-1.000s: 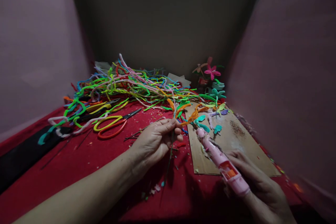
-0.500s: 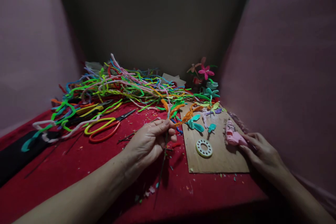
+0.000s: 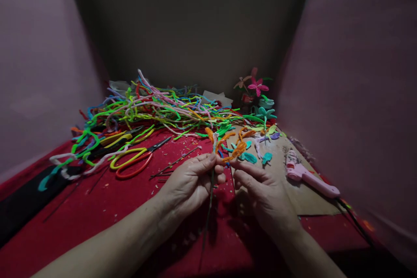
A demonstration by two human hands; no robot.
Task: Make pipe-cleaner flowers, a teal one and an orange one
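My left hand (image 3: pixel 190 182) is closed in a pinch on a thin wire stem (image 3: pixel 208 208) topped with orange pipe-cleaner petals (image 3: pixel 215 137). The stem runs down toward me over the red cloth. My right hand (image 3: pixel 263 193) has come in beside it, fingers curled, with its fingertips at an orange petal piece (image 3: pixel 237 150) just right of the stem top. A pink glue gun (image 3: pixel 308 176) lies on the wooden board (image 3: pixel 321 205), to the right of my right hand and apart from it.
A big tangle of coloured pipe cleaners (image 3: pixel 153 108) fills the back of the red table (image 3: pixel 97 217). Yellow and orange handled scissors (image 3: pixel 133 160) lie left of my hands. Finished pipe-cleaner flowers (image 3: pixel 257 89) stand at the back right. Small teal and purple pieces lie on the board.
My right hand set the pink glue gun down on the board and moved left to the stem top. My left hand kept its pinch on the stem.
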